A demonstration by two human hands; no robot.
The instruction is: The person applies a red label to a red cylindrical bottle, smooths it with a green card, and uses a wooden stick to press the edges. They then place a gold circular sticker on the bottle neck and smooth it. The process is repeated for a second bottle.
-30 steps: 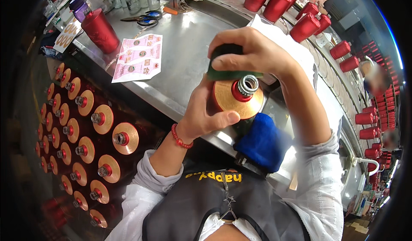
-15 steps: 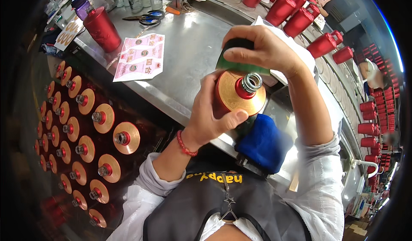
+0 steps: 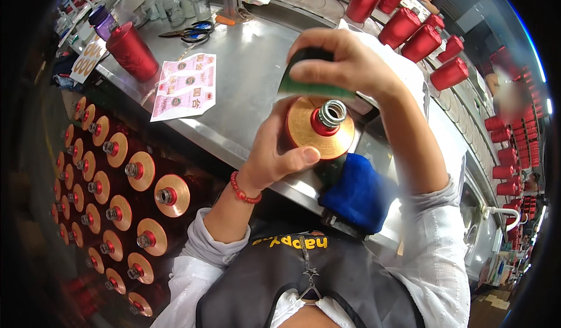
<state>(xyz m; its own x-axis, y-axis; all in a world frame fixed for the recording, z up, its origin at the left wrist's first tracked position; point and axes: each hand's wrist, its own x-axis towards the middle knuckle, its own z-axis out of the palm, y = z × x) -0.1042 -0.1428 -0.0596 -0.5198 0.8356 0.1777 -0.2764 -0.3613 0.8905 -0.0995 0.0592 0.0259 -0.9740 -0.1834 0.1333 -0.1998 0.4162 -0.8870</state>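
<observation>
Left fingers [image 3: 300,157] grasp a gold-topped bottle [image 3: 305,128] near the tabletop's [image 3: 236,97] near edge. Right fingers [image 3: 320,71] clutch a green block [image 3: 307,86].

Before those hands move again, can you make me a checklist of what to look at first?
1. Left hand holding the red bottle by its side: ok.
2. Right hand gripping the green block: ok.
3. Green block pressing on the bottle: cannot tell, the meeting spot is blurred and partly hidden.
4. Cap on the glass neck: not ok, it's bare.
5. Scissors away from both hands: ok, they lie toward the metal table's far side.
</observation>
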